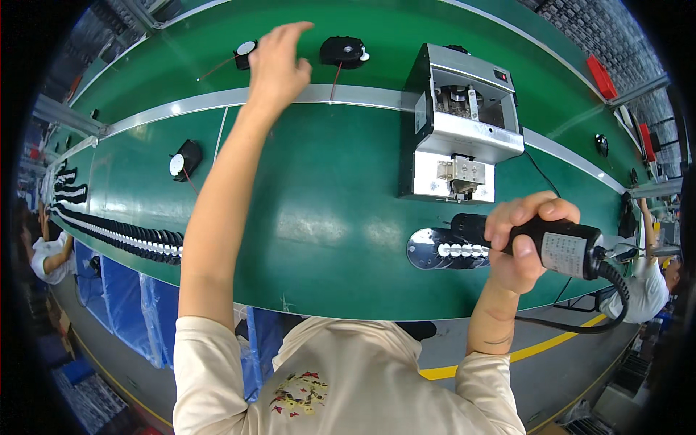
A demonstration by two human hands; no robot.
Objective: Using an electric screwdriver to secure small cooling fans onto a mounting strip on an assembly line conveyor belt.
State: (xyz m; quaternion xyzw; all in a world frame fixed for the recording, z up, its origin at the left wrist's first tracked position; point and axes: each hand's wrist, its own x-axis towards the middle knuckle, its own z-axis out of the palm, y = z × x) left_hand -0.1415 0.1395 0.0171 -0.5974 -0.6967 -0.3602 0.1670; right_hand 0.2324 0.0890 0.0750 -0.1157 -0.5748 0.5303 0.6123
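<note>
My left hand (278, 67) reaches out over the far green strip, fingers stretched and thumb apart, with nothing visible in it. Just left of it lies a black part with a white disc and a red wire (246, 52). A similar black part (343, 52) with a small white knob sits to its right. My right hand (518, 239) is closed around a black electric screwdriver (558, 246) with a pale label and a coiled cord. The front end of the screwdriver is hidden behind my fingers. Partly behind that hand, a row of black and white round pieces (449, 250) lies on the bench.
A silver and black machine (464, 123) stands right of centre. Another black part with a white disc (185, 161) rests at left, beyond a long stacked row of black and white pieces (119, 230). A metal rail (355, 95) crosses the bench. Other people are at both sides.
</note>
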